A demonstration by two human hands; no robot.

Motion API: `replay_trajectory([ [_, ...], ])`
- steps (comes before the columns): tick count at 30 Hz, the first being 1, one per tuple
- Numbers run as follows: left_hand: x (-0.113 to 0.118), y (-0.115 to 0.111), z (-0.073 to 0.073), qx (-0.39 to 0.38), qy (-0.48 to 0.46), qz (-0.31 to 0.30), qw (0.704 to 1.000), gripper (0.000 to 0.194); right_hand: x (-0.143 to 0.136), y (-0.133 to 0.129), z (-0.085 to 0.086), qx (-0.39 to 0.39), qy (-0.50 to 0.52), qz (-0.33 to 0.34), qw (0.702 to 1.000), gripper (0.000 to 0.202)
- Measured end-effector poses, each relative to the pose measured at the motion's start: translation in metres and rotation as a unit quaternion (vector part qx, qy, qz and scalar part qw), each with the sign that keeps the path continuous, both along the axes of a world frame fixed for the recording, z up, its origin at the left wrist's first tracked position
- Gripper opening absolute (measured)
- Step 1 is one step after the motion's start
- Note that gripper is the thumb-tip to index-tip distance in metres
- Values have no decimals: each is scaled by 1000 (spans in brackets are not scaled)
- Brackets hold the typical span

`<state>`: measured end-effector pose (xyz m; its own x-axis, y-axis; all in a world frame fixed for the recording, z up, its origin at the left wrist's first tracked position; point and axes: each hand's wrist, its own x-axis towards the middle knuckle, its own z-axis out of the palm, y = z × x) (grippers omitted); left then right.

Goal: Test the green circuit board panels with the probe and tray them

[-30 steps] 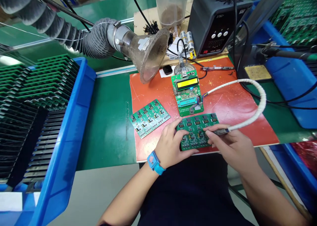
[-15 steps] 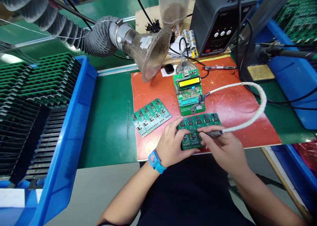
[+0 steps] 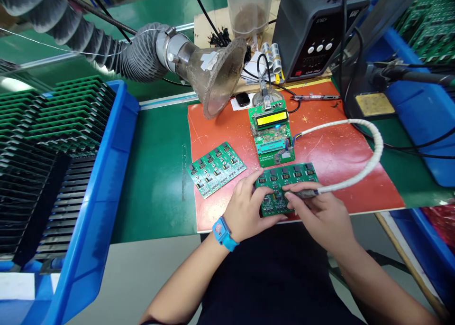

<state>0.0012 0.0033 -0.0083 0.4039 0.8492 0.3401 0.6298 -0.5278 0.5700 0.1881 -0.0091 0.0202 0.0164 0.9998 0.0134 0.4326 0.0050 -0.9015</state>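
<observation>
My left hand, with a blue wrist strap behind it, grips the left side of a green circuit board at the mat's front edge. Several small digit displays line that board's top. Between thumb and fingers, my right hand pinches a dark cable-end probe, its tip at the middle of the board; the exact contact is hidden. A white wrapped cable loops from it to a programmer board with a lit yellow screen. Left of my hands lies a second circuit board.
An orange-red mat covers part of the green bench. A fume extractor hood hangs over its back left. A blue bin with racked boards stands left; a soldering station stands behind. A soldering iron stand sits right.
</observation>
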Motion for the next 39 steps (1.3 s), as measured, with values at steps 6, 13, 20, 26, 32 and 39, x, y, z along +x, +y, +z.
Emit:
replay_trajectory([
  [6,0,0,-1,5,2,0,1000,54,0,5,7,-7,-36,24,999,12],
  [13,0,0,0,2,5,3,1000,54,-6,9,8,19,-60,-8,998,7],
  [20,0,0,0,0,6,2,1000,55,-2,8,6,-13,-31,13,999,10],
  [26,0,0,-1,0,4,1,1000,55,0,7,5,-25,15,17,999,14],
  [32,0,0,-1,-2,9,2,1000,54,-1,8,6,-32,21,14,999,16],
  [39,0,0,-1,1,6,2,1000,54,0,7,2,-30,30,17,999,15],
])
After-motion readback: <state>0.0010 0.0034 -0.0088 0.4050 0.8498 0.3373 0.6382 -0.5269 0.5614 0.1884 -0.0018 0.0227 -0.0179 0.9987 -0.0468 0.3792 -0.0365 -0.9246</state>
